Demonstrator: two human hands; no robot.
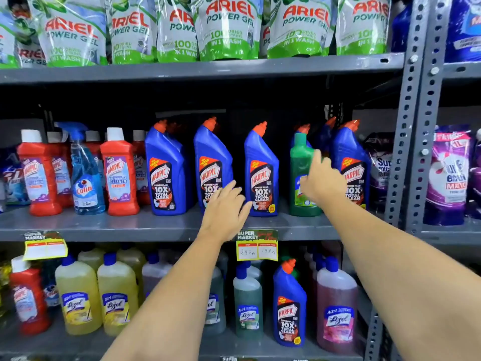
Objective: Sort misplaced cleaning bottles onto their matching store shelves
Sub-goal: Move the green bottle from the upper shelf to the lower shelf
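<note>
A green bottle [302, 168] stands on the middle shelf [104, 227] among a row of blue Harpic bottles [166, 173]. My right hand [321, 182] is against the green bottle's right side, fingers spread around it; a full grip is not clear. My left hand [225, 211] hovers open in front of two blue Harpic bottles [261, 175], fingers apart, holding nothing. A blue Colin spray bottle [84, 175] stands among red Harpic bathroom cleaner bottles [118, 173] at the left. On the lower shelf, a blue Harpic bottle [289, 306] stands among Lizol bottles [76, 295].
Ariel Power Gel pouches [226, 27] fill the top shelf. Purple Surf Excel pouches [447, 178] sit on the right unit behind a grey perforated upright [408, 126]. A yellow price tag [257, 247] hangs from the middle shelf edge. A red Harpic bottle [27, 298] stands lower left.
</note>
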